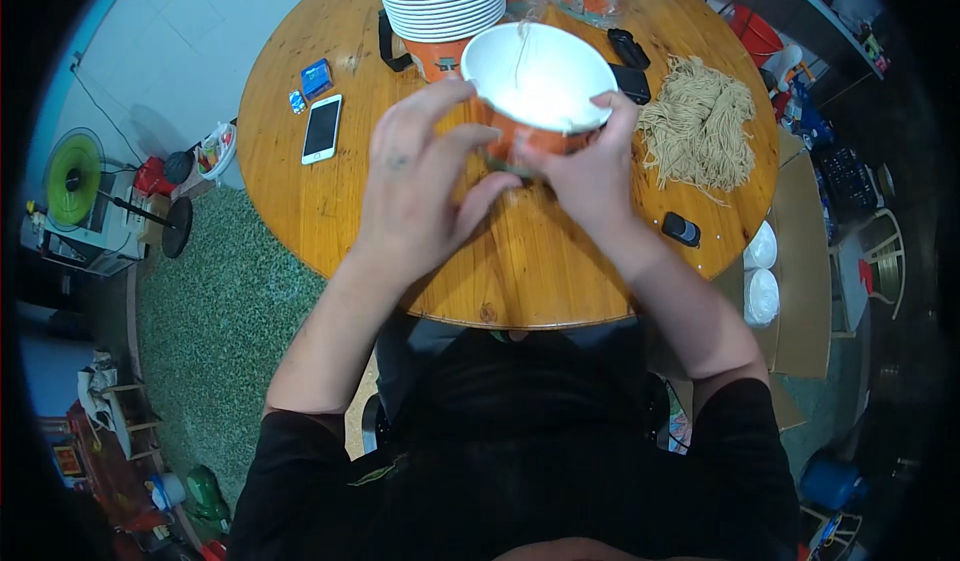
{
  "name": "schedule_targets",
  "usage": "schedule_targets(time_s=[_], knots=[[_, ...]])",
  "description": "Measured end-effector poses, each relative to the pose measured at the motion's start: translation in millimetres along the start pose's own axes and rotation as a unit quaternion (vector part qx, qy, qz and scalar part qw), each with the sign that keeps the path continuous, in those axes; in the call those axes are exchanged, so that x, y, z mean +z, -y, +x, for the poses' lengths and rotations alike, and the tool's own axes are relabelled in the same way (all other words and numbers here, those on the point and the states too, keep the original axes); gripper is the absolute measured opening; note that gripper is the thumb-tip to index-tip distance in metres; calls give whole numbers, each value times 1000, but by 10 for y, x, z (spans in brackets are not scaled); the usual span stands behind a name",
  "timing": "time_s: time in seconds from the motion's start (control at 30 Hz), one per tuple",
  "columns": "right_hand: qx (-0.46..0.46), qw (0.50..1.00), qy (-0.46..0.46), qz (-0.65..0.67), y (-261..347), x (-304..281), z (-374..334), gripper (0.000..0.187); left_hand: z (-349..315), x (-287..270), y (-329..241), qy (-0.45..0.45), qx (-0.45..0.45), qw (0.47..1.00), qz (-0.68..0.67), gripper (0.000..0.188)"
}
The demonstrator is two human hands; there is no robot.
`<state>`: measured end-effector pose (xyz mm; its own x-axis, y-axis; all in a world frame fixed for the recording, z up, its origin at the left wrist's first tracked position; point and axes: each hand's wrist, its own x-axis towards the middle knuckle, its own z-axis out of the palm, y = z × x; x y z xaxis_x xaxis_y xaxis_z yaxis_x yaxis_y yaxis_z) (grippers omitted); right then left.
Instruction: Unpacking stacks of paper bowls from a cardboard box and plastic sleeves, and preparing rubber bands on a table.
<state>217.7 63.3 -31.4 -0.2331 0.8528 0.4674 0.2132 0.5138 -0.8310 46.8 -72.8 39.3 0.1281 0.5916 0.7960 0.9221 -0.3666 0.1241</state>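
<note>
A round paper bucket (545, 76), white inside and orange outside, is tilted toward me above the wooden table. Thin string lies across its far rim and runs down inside. My right hand (597, 161) grips the bucket's right side, fingers at the rim and thumb across the front. At the left side, my left hand (415, 166) has its fingers apart and curved, the fingertips close to the rim and wall; whether they touch is unclear. Behind stands a tall stack of white-rimmed paper buckets (440, 6). A heap of beige strings (700, 121) lies to the right.
The round wooden table (290, 201) also carries a white phone (322, 129), a small blue box (316, 78), a small black device (681, 229) and a black case (631, 84). A cardboard box (803, 271) with white stacked items stands at the right. A green fan (76, 178) is at the left.
</note>
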Motion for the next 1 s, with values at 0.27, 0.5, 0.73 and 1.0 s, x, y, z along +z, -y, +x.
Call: schedule_targets(time_s=[0.27,0.5,0.73,1.0], knots=[[-54,983,-101,-145,-471,283,661,105,-779,267,2,62,-132,988,-53,43],[-54,973,-130,-182,-591,404,1076,103,-904,319,-23,90,-110,988,-58,40],[-30,979,-69,-188,-698,329,1453,115,-941,373,-7,104,-114,986,-64,41],[-196,960,-140,-140,-100,132,1609,106,-918,319,7,96,-140,982,-84,40]])
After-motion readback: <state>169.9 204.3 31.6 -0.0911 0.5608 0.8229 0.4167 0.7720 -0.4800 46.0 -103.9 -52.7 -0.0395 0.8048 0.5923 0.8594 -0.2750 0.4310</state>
